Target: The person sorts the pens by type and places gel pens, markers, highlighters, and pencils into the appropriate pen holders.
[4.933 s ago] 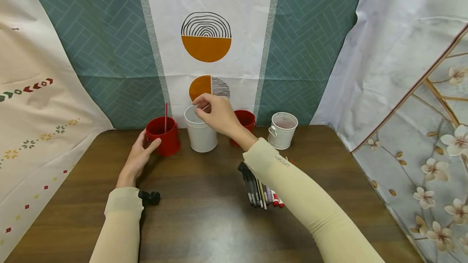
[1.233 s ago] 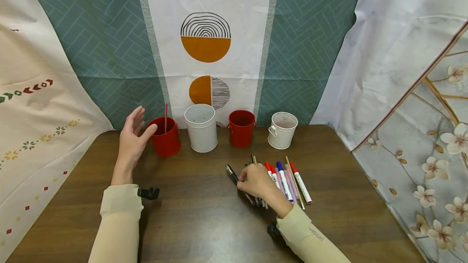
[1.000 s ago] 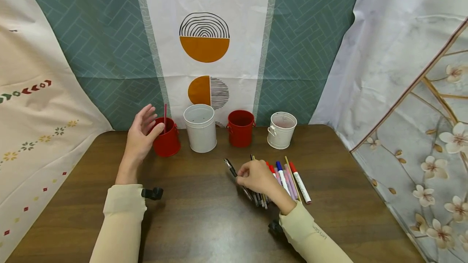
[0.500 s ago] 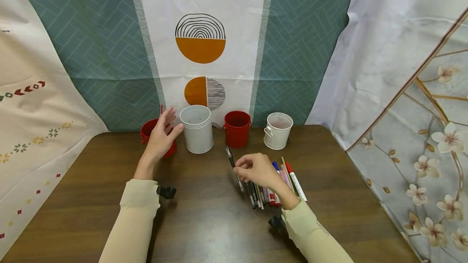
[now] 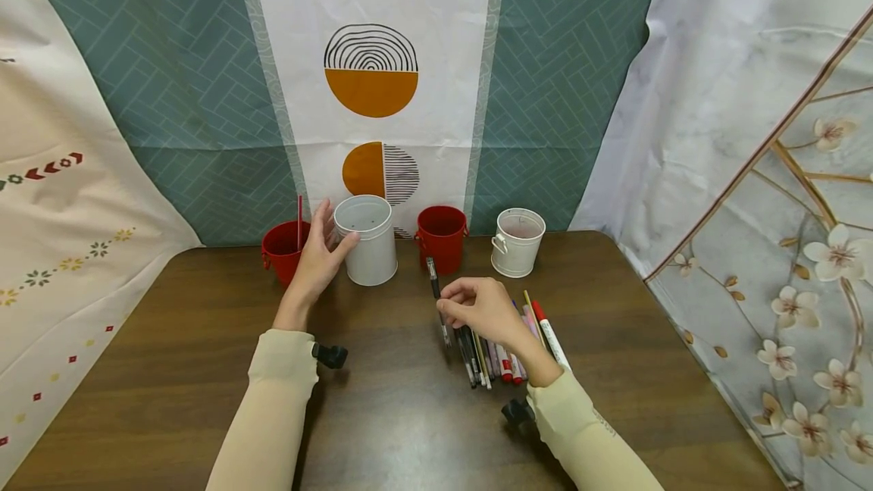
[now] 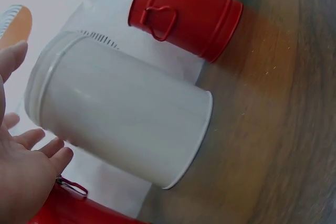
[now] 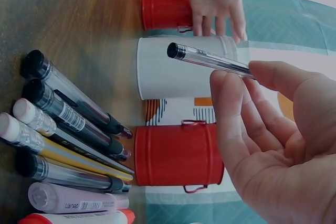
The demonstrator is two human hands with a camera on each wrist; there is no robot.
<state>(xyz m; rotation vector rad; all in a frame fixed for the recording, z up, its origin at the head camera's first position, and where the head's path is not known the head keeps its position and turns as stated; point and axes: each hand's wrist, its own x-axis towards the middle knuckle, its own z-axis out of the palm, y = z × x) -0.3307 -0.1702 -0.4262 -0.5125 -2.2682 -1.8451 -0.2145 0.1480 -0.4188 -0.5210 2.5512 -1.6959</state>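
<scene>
1 pen point(image 7: 210, 60) pinched in right fingers point(image 7: 228, 98) | left fingers point(image 6: 62, 160) spread loosely beside white bucket point(image 5: 371, 258)

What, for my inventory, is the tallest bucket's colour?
The tallest bucket is white, clearest in the left wrist view.

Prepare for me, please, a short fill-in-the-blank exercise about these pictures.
The right grip pinches a slim black-and-clear plastic ____.
A thin red stick rises from the round red metal bucket farthest to the ____.
The tall round metal bucket between the two red ones is ____.

Missing words: pen; left; white.
</scene>
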